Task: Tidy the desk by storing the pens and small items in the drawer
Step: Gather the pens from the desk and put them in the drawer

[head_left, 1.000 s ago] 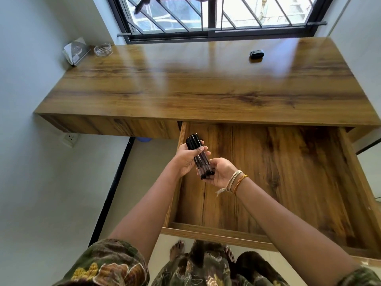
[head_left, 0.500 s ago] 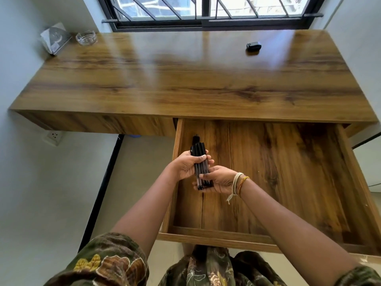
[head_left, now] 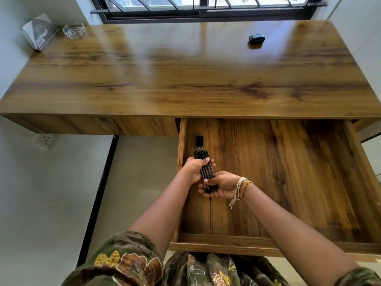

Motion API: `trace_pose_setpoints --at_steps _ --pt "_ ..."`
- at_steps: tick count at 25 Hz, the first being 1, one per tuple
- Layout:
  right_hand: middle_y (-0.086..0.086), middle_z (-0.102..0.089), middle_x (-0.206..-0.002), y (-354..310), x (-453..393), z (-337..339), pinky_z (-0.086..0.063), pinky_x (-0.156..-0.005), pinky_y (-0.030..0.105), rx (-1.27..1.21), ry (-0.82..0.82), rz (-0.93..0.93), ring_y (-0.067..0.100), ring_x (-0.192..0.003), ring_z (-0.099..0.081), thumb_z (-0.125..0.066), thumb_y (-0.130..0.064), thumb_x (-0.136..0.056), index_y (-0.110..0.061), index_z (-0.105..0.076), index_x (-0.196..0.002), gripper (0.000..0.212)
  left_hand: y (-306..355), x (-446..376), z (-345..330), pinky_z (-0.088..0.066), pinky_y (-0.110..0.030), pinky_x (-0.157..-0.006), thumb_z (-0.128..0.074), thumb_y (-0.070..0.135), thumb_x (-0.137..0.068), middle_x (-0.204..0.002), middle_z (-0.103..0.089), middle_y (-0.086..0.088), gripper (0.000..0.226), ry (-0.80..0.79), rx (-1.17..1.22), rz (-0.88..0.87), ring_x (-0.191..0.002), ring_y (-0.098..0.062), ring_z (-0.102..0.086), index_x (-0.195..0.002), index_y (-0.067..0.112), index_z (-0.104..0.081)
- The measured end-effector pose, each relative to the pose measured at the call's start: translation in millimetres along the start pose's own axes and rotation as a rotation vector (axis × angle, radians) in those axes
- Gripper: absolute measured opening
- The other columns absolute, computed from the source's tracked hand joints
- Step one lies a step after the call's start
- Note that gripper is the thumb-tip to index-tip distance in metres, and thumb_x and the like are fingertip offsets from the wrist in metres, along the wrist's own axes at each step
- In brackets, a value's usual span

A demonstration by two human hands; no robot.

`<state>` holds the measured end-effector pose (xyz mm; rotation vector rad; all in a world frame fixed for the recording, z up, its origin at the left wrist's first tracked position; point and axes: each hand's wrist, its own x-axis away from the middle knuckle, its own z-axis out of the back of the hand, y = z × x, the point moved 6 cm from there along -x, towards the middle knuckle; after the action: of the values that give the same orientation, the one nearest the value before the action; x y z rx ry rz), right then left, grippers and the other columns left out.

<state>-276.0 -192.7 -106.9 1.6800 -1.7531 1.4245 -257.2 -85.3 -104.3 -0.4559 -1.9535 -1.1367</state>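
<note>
A bundle of several black pens [head_left: 204,162] is held low inside the open wooden drawer [head_left: 288,172], close to its left wall. My left hand [head_left: 194,169] grips the bundle around its middle. My right hand [head_left: 221,184] cups the near ends of the pens from below. One pen [head_left: 199,141] sticks out farther toward the back of the drawer. A small black case [head_left: 256,38] lies on the desk top [head_left: 185,79] at the far right, near the window.
A glass ashtray [head_left: 74,30] and a tissue box [head_left: 39,32] stand at the desk's far left corner. The drawer's front rail [head_left: 226,244] is right before my body. A wall socket [head_left: 44,139] is below the desk at left.
Both hands have moved the pen bundle forward and down, from above the drawer's left edge into the drawer. One pen now juts out ahead of the rest.
</note>
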Motion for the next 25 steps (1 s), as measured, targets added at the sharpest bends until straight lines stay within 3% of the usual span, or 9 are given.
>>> trace_pose_setpoints --at_steps 3,5,7,10,13,16,20,23,25 --pt "0.019 -0.066 -0.096 2.3 -10.8 2.0 -0.058 -0.08 0.04 0.018 0.062 -0.018 0.03 -0.089 -0.068 -0.05 0.003 -0.094 0.006 -0.052 -0.117 0.024 -6.6 -13.7 12.3 -0.054 -0.049 -0.091 -0.061 -0.001 -0.09 -0.118 -0.063 -0.022 0.046 0.124 -0.093 0.033 -0.105 -0.033 -0.065 -0.132 -0.003 -0.042" --pt "0.017 -0.066 -0.095 2.6 -18.7 2.1 -0.057 -0.081 0.038 0.025 0.109 -0.005 0.027 -0.087 -0.067 -0.049 0.003 -0.094 0.003 -0.058 -0.107 0.016 -9.1 -20.0 21.9 -0.05 -0.047 -0.097 -0.063 0.002 -0.089 -0.124 -0.059 -0.021 0.047 0.237 -0.273 0.054 -0.113 -0.034 -0.059 -0.131 0.0 -0.043" --pt "0.016 -0.066 -0.091 4.7 -26.6 2.7 -0.054 -0.083 0.038 0.022 0.167 0.003 0.026 -0.084 -0.066 -0.048 0.003 -0.094 0.0 -0.06 -0.098 0.013 -11.9 -20.3 26.3 -0.051 -0.041 -0.095 -0.059 0.005 -0.091 -0.123 -0.059 -0.019 0.042 0.335 -0.427 0.09 -0.108 -0.03 -0.059 -0.13 -0.001 -0.044" --pt "0.016 -0.066 -0.086 6.7 -33.7 0.7 -0.054 -0.084 0.039 0.053 0.219 0.003 0.027 -0.081 -0.065 -0.049 0.0 -0.094 -0.001 -0.061 -0.093 0.012 -10.8 -18.9 25.8 -0.053 -0.032 -0.08 -0.054 0.004 -0.093 -0.117 -0.059 -0.017 0.037 0.435 -0.581 0.075 -0.097 -0.025 -0.06 -0.127 -0.002 -0.045" --pt "0.021 -0.067 -0.098 3.1 -36.1 4.1 -0.056 -0.082 0.041 0.179 0.28 -0.029 0.031 -0.088 -0.067 -0.049 -0.006 -0.096 0.004 -0.061 -0.108 0.02 -9.6 -20.4 23.8 -0.053 -0.032 -0.081 -0.054 0.002 -0.092 -0.112 -0.058 -0.014 0.027 0.48 -0.66 0.039 -0.101 -0.025 -0.06 -0.119 0.001 -0.049" --pt "0.025 -0.067 -0.112 -3.5 -36.3 9.4 -0.058 -0.084 0.046 0.363 0.36 -0.065 0.038 -0.1 -0.068 -0.046 -0.012 -0.097 0.005 -0.058 -0.116 0.028 -9.8 -17.7 23.1 -0.052 -0.03 -0.08 -0.048 -0.001 -0.094 -0.104 -0.055 -0.012 0.015 0.498 -0.663 0.036 -0.092 -0.021 -0.056 -0.109 0.003 -0.051" --pt "0.023 -0.07 -0.095 -4.9 -35.4 19.3 -0.06 -0.07 0.04 0.581 0.432 -0.1 0.031 -0.072 -0.069 -0.046 -0.014 -0.097 0.008 -0.061 -0.111 0.029 -14.2 -14.0 23.8 -0.051 -0.032 -0.087 -0.041 0.001 -0.098 -0.103 -0.055 -0.012 0.024 0.509 -0.58 0.057 -0.093 -0.022 -0.055 -0.119 0.002 -0.051" --pt "0.019 -0.071 -0.091 -5.2 -32.4 29.6 -0.06 -0.066 0.038 0.732 0.528 -0.063 0.026 -0.065 -0.067 -0.048 -0.018 -0.097 0.002 -0.062 -0.102 0.025 -14.2 -9.8 22.6 -0.053 -0.034 -0.086 -0.04 0.004 -0.099 -0.102 -0.058 -0.011 0.025 0.511 -0.576 0.045 -0.086 -0.023 -0.056 -0.12 0.003 -0.053" --pt "0.015 -0.068 -0.083 -5.7 -29.7 33.9 -0.059 -0.059 0.034 0.812 0.577 -0.033 0.023 -0.06 -0.066 -0.05 -0.022 -0.096 -0.004 -0.06 -0.094 0.021 -13.5 -8.5 20.9 -0.053 -0.035 -0.087 -0.043 0.004 -0.098 -0.11 -0.06 -0.014 0.026 0.5 -0.625 0.024 -0.095 -0.027 -0.06 -0.121 0.003 -0.053"
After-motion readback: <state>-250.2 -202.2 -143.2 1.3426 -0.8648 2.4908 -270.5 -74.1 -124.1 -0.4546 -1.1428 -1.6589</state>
